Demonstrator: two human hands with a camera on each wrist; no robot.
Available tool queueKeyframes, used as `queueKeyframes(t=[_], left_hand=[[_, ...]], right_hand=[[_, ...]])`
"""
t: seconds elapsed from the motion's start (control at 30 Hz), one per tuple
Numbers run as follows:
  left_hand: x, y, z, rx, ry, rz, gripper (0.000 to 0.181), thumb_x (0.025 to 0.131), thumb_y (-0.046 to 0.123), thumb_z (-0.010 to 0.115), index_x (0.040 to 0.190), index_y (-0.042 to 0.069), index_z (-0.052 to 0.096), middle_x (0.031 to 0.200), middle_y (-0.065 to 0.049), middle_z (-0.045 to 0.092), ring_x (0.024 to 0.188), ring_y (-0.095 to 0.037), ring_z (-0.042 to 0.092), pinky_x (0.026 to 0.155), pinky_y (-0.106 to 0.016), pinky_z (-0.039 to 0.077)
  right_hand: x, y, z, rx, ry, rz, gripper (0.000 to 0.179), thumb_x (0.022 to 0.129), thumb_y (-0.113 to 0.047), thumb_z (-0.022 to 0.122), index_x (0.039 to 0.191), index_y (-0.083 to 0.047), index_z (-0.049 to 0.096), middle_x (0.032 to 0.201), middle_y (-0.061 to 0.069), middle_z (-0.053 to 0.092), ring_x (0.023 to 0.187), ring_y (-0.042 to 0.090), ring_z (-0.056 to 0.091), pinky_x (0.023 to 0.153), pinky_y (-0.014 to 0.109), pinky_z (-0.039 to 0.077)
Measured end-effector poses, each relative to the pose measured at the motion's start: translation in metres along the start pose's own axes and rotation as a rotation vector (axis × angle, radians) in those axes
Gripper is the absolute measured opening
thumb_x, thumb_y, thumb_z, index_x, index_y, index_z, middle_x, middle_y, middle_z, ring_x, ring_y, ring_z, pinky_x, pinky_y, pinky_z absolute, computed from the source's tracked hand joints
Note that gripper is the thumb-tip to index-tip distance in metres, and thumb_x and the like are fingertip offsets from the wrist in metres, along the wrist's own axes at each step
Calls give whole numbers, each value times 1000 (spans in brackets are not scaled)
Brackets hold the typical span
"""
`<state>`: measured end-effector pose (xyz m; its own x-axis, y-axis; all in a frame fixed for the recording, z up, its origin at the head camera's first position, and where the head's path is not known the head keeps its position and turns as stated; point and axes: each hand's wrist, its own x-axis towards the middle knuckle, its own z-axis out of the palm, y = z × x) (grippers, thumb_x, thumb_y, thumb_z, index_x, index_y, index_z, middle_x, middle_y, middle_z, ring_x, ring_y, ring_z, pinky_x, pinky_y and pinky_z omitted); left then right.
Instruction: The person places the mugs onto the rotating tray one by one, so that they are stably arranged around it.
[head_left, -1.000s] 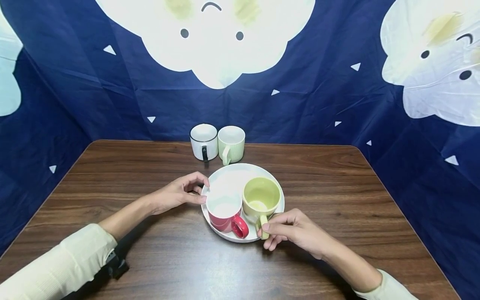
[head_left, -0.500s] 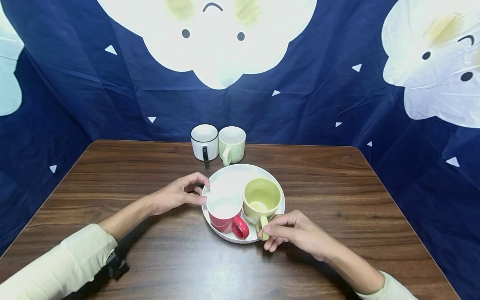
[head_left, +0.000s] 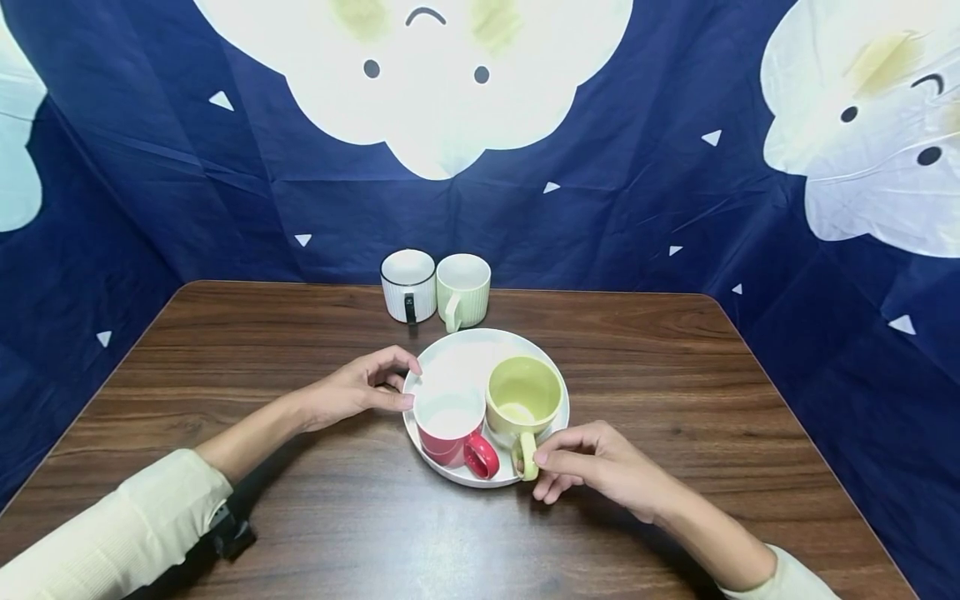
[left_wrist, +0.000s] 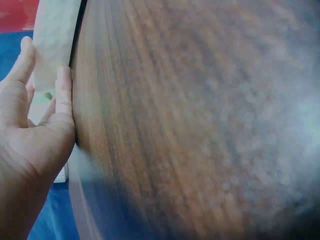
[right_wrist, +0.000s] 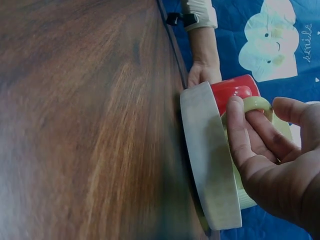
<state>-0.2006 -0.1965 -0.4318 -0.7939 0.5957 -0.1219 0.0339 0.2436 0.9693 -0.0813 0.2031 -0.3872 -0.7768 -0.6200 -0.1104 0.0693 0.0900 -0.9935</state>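
Left hand (head_left: pixel 356 387): fingers spread, touching white plate (head_left: pixel 463 354) at its left rim. Right hand (head_left: pixel 600 467): fingers loosely curled at handle (head_left: pixel 529 458) of yellow-green mug (head_left: pixel 523 398). Mug: upright, axis vertical, by plate's right rim, handle toward bench's (head_left: pixel 322 517) near edge.

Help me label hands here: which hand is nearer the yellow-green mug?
Right. The right hand touches the handle of the yellow-green mug; the left hand is across the plate, at its left rim.

Lime mug (head_left: pixel 522 398) upright on white tray (head_left: pixel 467 354)
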Motion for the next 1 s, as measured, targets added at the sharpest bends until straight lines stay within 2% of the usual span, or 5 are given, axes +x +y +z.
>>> queueKeyframes(t=[0.23, 0.43, 0.6, 0.87, 1.0], left_hand=[[0, 0, 0, 6, 0, -1, 49, 98, 10, 88, 139, 8, 62, 134, -5, 60, 112, -22, 66, 96, -27, 57], [0, 0, -2, 16, 4, -2, 52, 99, 13, 88, 145, 10, 64, 136, -6, 62, 112, -21, 66, 96, -27, 56], [0, 1, -3, -24, 19, -15, 54, 103, 15, 84, 151, 8, 63, 129, -5, 68, 107, -18, 68, 93, -27, 62], [5, 7, -2, -120, 67, -34, 53, 108, 12, 76, 155, 2, 53, 144, -16, 61, 106, -19, 75, 92, -37, 68], [9, 11, -2, -134, 157, -41, 48, 111, 16, 72, 150, -3, 52, 131, -15, 64, 100, -18, 74, 87, -35, 68]], right_hand=[[-2, 1, -11, -2, 70, -10, 34, 113, -11, 63, 117, 23, 68, 107, 21, 81, 88, 15, 80, 83, 35, 70], [-2, 2, -18, -86, 268, 60, 30, 110, -13, 68, 115, 17, 65, 102, 12, 76, 82, 13, 75, 76, 30, 67], [-1, 3, -17, -163, 385, 111, 29, 104, -15, 77, 114, 7, 62, 98, 15, 71, 78, 17, 70, 69, 31, 63], [4, 8, -15, -144, 409, 144, 40, 101, -13, 81, 126, 5, 55, 106, 11, 65, 78, 19, 69, 70, 32, 63], [5, 10, -14, -117, 416, 166, 44, 101, -12, 81, 131, 4, 54, 113, 12, 62, 80, 21, 71, 72, 32, 63]])
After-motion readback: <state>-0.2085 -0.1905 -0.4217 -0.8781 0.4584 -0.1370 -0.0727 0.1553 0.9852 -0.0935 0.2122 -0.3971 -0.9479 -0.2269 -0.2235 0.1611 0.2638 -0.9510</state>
